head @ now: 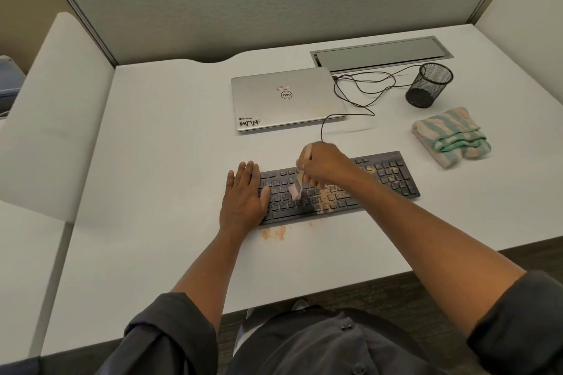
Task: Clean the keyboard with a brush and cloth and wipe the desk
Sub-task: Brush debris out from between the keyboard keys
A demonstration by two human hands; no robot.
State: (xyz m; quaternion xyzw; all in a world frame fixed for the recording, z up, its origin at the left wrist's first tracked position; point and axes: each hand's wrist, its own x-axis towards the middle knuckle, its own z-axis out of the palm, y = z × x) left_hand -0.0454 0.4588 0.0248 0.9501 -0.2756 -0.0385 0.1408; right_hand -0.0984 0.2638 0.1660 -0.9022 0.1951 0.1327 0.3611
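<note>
So, far left, the left hand (243,192) lies flat with straight fingers on the left end of the black keyboard (393,175), pinning it to the white desk (152,161). Just beside it, the right hand (323,163) curls round a pale brush (297,189), blurred, bristles down on the middle keys. Tan crumbs (327,196) are scattered over the keys to the right of the brush, with a smear of dust (274,233) on the desk at the keyboard's front edge. Behind sits a closed silver laptop (286,99). Further right, a black mesh cup (429,85) stands, and the folded striped cloth (451,137) lies untouched, well apart from both hands.
</note>
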